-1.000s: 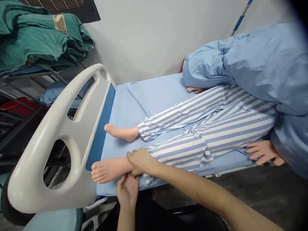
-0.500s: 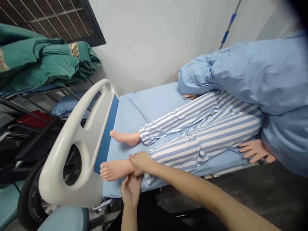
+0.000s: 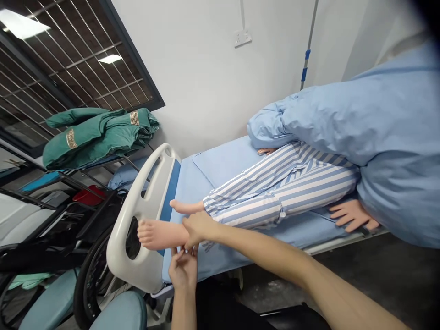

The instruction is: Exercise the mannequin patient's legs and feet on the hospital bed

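Note:
On the bed lies a mannequin in blue-and-white striped trousers (image 3: 261,201). Its near foot (image 3: 160,234) is raised above the mattress, overlapping the footboard in the view. My right hand (image 3: 197,228) wraps over that ankle from above, at the trouser cuff. My left hand (image 3: 184,266) is under the same ankle, palm up, its fingertips behind the leg. The far foot (image 3: 185,207) rests on the blue sheet (image 3: 220,160). A loose blue garment (image 3: 343,123) covers the upper body, and the mannequin's near hand (image 3: 354,214) lies open by the mattress edge.
A white footboard (image 3: 118,243) closes the bed's left end. Beyond it stand a wheelchair wheel (image 3: 91,275), round teal stools (image 3: 120,311) and a metal rack bearing folded green cloth (image 3: 103,137). The wall (image 3: 206,68) runs behind the bed, with a pole (image 3: 311,41).
The near foot has come up off the mattress, with both my hands still around its ankle. My view has tilted upward, showing more of the window and wall.

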Available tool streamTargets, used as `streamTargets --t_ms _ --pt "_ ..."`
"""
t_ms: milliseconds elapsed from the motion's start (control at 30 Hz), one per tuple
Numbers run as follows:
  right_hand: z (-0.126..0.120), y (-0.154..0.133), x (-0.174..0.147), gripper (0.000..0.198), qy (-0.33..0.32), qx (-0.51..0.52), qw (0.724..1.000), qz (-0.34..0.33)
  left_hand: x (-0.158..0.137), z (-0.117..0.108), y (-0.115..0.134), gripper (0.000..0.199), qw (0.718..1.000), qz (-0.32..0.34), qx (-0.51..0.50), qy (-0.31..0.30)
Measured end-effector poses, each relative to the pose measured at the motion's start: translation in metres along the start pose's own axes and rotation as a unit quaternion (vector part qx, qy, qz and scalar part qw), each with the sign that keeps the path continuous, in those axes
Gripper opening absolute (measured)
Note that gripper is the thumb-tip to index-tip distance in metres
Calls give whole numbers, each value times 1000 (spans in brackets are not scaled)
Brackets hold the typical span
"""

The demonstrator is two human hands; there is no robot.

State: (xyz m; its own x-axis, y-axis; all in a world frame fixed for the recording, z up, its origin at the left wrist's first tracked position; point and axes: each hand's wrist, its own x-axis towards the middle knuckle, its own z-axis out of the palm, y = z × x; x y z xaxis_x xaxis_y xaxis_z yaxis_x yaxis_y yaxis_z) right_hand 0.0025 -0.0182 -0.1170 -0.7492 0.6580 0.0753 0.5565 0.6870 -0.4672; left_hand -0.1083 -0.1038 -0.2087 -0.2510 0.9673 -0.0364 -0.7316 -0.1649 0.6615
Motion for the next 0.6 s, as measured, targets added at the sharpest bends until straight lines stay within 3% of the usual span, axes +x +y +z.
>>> streamTargets --t_ms 200,333,467,600 --pt "-113 -16 -12 43 51 14 998 -37 -7 119 52 50 984 103 77 -126" --pt "-177 -24 -42 36 91 81 989 -85 -15 178 68 58 961 139 123 -203" --pt "-214 -27 -64 25 129 110 978 -122 -19 215 74 58 942 159 165 -246" --pt "-222 -23 -65 22 149 103 972 -149 -12 225 77 56 934 169 197 -244"
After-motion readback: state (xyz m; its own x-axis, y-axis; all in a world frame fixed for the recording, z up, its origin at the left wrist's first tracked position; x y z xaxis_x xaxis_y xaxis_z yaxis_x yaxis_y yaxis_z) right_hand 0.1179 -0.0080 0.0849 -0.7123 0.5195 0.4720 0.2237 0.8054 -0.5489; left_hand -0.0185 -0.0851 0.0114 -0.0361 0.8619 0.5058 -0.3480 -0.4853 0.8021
